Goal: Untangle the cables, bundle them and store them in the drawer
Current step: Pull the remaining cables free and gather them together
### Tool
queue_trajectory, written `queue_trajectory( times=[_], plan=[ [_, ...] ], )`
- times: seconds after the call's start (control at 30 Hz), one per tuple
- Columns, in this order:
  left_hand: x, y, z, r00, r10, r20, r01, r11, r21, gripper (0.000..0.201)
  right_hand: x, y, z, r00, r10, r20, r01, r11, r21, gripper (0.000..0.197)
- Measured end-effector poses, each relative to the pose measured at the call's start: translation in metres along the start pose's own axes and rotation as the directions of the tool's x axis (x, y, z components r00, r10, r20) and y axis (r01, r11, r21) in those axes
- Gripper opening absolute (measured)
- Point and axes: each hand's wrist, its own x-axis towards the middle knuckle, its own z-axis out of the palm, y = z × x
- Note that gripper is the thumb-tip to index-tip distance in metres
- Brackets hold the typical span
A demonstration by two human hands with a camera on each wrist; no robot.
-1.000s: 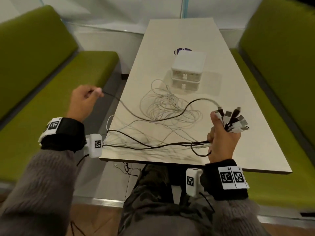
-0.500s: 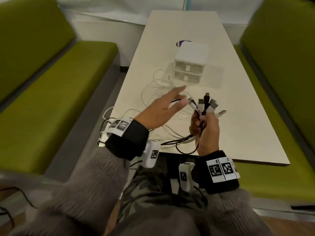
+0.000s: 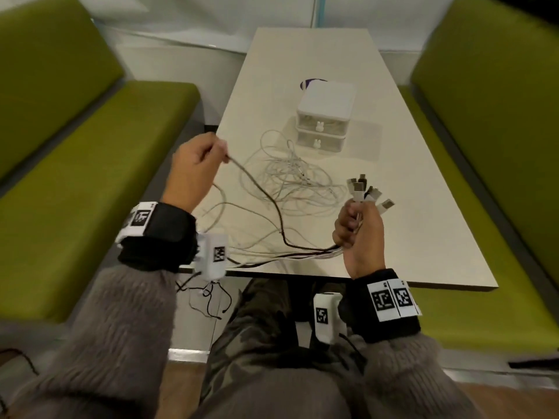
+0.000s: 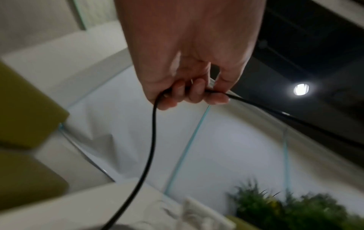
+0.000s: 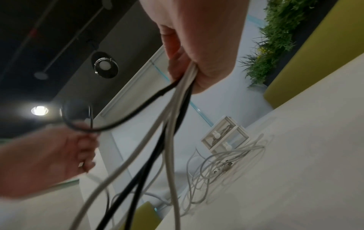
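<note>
A black cable is held up over the near left part of the table, pinched between the thumb and curled fingers of the left hand. From there it is seen to sag across the tabletop to the right hand. The right hand is closed in a fist around a bundle of cables, black and white together. The plugs are fanned out above the fist, and the cords are led out beneath it along the near table edge. About five plugs can be made out; the number of cords in the bundle cannot be told. One loose tangle of white cables is laid on the table between the two hands and a little beyond them. Just behind the tangle, one small white drawer unit is set. Its two drawers are stacked, and each is fitted with a rabbit-shaped knob. The table is flanked by two green benches, one on each side.
</note>
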Motion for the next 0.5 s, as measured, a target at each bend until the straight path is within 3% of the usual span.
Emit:
queue_trajectory(
  times=[0.07, 0.13, 0.17, 0.2, 0.27, 0.33, 0.4, 0.5],
  plan=[
    [0.004, -0.034, -0.017, 0.998, -0.067, -0.004, 0.065, 0.955, 0.291, 0.026, -0.001, -0.004, 0.001, 0.998, -0.034, -0.057, 0.037, 0.998, 0.048, 0.03],
    [0.003, -0.055, -0.025, 0.974, -0.218, 0.061, 0.134, 0.774, 0.619, 0.021, -0.002, -0.007, 0.008, 0.994, -0.059, -0.091, 0.066, 0.994, 0.085, 0.033],
    [0.001, -0.057, -0.024, 0.958, -0.273, 0.087, 0.133, 0.691, 0.71, 0.018, -0.003, -0.007, 0.012, 0.993, -0.072, -0.096, 0.081, 0.993, 0.089, 0.032],
    [-0.002, -0.052, -0.019, 0.954, -0.271, 0.128, 0.097, 0.681, 0.726, 0.019, -0.004, -0.005, 0.016, 0.99, -0.09, -0.104, 0.098, 0.992, 0.079, 0.032],
    [-0.013, -0.021, -0.001, 0.951, -0.142, 0.276, -0.036, 0.833, 0.552, 0.033, -0.003, 0.001, 0.026, 0.984, -0.133, -0.118, 0.135, 0.991, 0.015, 0.036],
    [-0.025, 0.023, 0.021, 0.92, -0.048, 0.388, -0.059, 0.964, 0.261, 0.049, -0.002, 0.009, 0.03, 0.979, -0.163, -0.121, 0.155, 0.985, -0.071, 0.038],
    [-0.034, 0.057, 0.045, 0.869, -0.011, 0.494, -0.047, 0.993, 0.105, 0.064, -0.006, 0.014, 0.032, 0.977, -0.172, -0.126, 0.157, 0.981, -0.118, 0.038],
    [-0.04, 0.086, 0.074, 0.785, 0.04, 0.618, -0.058, 0.998, 0.009, 0.072, -0.014, 0.011, 0.052, 0.971, -0.24, -0.016, 0.234, 0.959, -0.16, 0.029]
  ],
)
